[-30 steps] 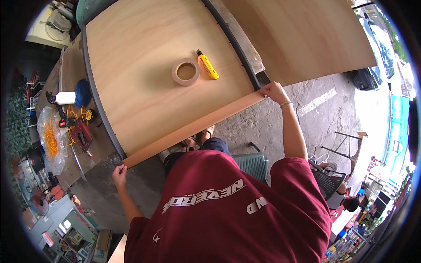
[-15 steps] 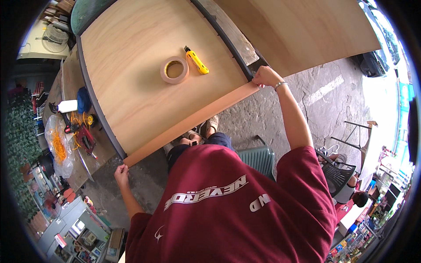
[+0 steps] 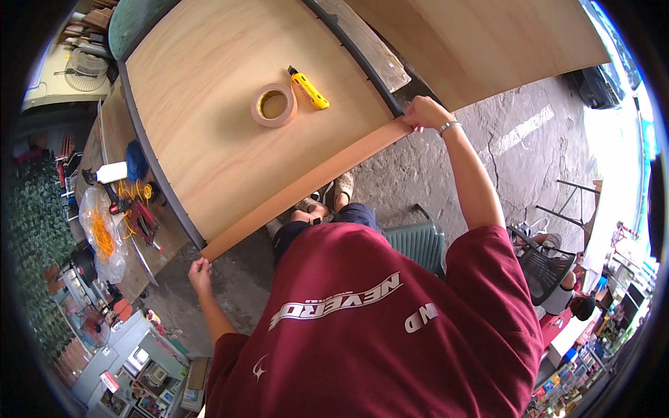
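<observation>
A plywood panel point(image 3: 202, 132) lies in front of me, with dark grey edging point(image 3: 157, 164) down its sides. Along its near edge runs a flat orange-brown strip point(image 3: 306, 188), which looks like tape. My left hand point(image 3: 201, 274) is closed in a pinch at the strip's left end, by the panel's near left corner. At the near right corner my right hand point(image 3: 426, 114) pinches the other end, fingers closed. On the panel a roll of tan tape point(image 3: 260, 117) rests flat beside a yellow utility knife point(image 3: 309, 90).
Left of the panel, a wooden table point(image 3: 167, 240) carries a white bottle point(image 3: 111, 173), orange cord in a plastic bag point(image 3: 102, 233) and red-handled tools. Another wooden sheet point(image 3: 488, 49) is at the far right. A green plastic chair point(image 3: 418, 244) stands near my right side; another person point(image 3: 557, 303) sits farther right.
My view has shifted slightly. Both hands stay closed at the strip's two ends, and the tape roll and utility knife keep their places on the panel.
</observation>
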Tool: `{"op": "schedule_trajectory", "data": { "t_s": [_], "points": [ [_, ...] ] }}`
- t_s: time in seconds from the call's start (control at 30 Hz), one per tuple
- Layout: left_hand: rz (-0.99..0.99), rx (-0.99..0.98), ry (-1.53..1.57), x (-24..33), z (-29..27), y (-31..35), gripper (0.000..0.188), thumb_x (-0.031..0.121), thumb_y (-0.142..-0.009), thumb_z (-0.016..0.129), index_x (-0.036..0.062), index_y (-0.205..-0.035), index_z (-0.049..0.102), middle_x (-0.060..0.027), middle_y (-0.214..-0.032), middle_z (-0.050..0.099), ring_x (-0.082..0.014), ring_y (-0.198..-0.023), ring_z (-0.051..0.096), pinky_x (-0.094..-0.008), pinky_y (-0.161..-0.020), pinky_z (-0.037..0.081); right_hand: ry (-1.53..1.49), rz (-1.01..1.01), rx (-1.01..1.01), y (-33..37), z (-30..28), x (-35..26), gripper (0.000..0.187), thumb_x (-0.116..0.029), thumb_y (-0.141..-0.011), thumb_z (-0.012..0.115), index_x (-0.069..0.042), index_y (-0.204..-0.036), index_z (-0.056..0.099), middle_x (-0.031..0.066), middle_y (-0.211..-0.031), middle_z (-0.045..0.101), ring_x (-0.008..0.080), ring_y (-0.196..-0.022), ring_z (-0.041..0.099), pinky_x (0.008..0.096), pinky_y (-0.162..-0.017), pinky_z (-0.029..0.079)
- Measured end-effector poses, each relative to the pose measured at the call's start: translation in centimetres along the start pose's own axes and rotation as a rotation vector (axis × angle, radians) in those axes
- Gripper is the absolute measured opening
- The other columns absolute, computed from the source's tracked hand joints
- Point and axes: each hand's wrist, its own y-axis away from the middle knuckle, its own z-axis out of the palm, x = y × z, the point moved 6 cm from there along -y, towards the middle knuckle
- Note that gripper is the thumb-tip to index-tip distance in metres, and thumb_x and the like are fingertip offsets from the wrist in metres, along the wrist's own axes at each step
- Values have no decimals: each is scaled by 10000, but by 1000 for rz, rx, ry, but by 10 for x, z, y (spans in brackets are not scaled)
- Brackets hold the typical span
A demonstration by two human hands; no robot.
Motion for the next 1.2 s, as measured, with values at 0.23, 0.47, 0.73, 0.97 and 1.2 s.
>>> {"op": "schedule_trajectory", "data": {
  "t_s": [0.23,0.47,0.73,0.97,1.2],
  "points": [
    [-10,-5,-8,-1,0,-1,189,176,-957,685,65,-1109,685,-9,-998,686,-139,-887,672,-307,-762,520,-139,94,89,37,16,21,290,-217,-846,670,32,-705,718,100,-621,697,159,-563,699,288,-588,568],
    [-22,-5,5,-7,-2,-2,188,174,-959,680,70,-1115,677,-17,-1031,692,-154,-922,676,-319,-776,522,-930,289,239,54,63,50,350,-333,-924,699,14,-963,728,119,-835,743,163,-676,710,277,-587,560],
    [-47,-14,-2,0,-3,3,196,178,-959,683,53,-1110,678,-27,-1029,689,-151,-931,673,-311,-790,521,-1113,383,397,54,85,42,353,-331,-925,670,21,-928,696,126,-802,727,180,-652,702,275,-565,555],
    [24,-66,33,2,-3,5,211,180,-960,684,25,-1103,674,-33,-1013,693,-138,-890,666,-290,-762,516,-1130,437,432,55,95,33,347,-319,-922,650,26,-924,674,130,-788,725,193,-653,713,284,-544,558],
    [210,-69,77,-21,-5,5,263,196,-1001,626,-64,-995,666,-94,-905,710,-150,-816,679,-273,-775,546,-1148,477,451,58,126,6,341,-344,-927,642,-4,-906,666,115,-790,725,194,-674,716,292,-558,560]
  ]
}}
